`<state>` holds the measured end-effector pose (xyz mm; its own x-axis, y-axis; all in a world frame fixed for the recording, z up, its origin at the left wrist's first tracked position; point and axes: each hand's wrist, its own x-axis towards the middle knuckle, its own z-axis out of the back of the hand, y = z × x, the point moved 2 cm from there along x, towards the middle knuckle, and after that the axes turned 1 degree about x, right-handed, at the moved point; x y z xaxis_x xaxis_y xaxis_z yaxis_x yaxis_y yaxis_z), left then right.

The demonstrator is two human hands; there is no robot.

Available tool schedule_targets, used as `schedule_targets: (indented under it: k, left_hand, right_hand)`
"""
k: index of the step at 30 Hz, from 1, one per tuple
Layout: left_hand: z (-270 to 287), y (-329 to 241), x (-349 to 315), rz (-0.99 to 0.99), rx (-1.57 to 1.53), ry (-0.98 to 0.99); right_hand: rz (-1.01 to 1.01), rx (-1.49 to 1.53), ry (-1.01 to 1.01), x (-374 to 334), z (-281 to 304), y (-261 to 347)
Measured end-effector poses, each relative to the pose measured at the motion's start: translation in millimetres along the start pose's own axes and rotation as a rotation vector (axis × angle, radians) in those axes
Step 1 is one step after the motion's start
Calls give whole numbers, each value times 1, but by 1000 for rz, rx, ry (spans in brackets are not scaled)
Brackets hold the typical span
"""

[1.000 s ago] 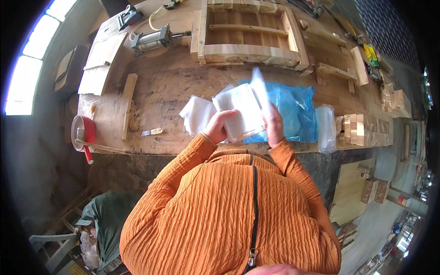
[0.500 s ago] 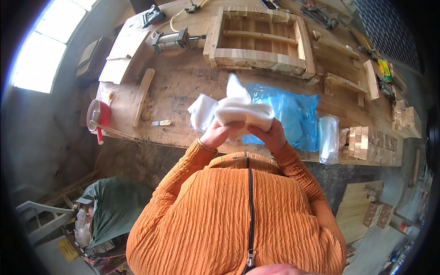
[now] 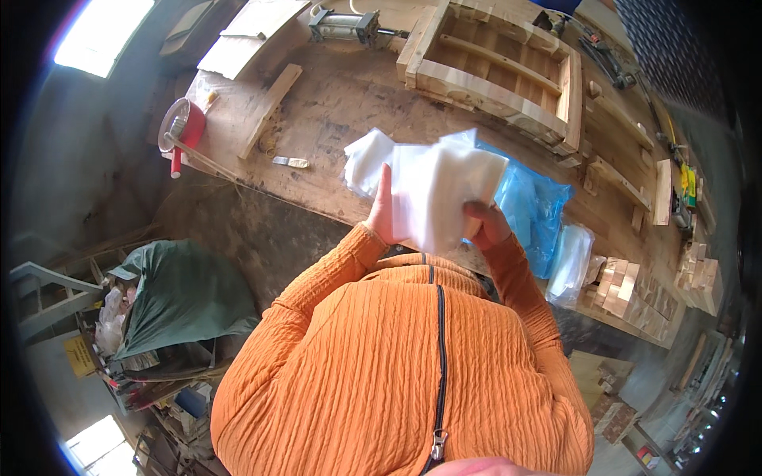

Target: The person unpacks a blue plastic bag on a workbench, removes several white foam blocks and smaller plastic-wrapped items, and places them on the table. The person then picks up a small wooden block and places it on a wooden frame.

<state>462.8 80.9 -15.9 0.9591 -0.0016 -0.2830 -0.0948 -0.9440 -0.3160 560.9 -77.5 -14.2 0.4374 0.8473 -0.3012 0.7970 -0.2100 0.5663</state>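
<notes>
My left hand is at the left edge of a stack of thin white plastic bags, one finger stretched up along it and the others hidden. My right hand grips the stack's lower right side, thumb in front. The stack is held upright in front of my chest, its top edges fanned unevenly. Just behind it on the table lies another white plastic bundle. A crumpled blue plastic bag is spread out to the right, partly covered by my right hand and the stack.
A rolled clear plastic bundle and stacked wood blocks sit at the right front edge. Behind stands a wooden frame. To the left are a red pot with a brush, a wood strip and a small flat brush.
The white bags, curled over between both hands before, now stand opened out flat. My left hand has gone from a pinch to the stack's side. The view has turned, so the table appears tilted.
</notes>
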Motion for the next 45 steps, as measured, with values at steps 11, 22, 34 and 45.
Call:
schedule_targets:
  k: [11,22,34,45]
  left_hand:
    - [2,8,-12,-39,357,-145]
    - [-1,16,-11,-387,240,-298]
    - [36,4,-67,-203,134,-249]
    - [13,24,-127,-58,284,-169]
  right_hand:
    - [188,-745,-232,17,-5,-9]
    - [375,-977,-257,14,-21,-28]
    - [711,-1433,567,1,-72,-37]
    - [-32,-654,382,59,-100,-72]
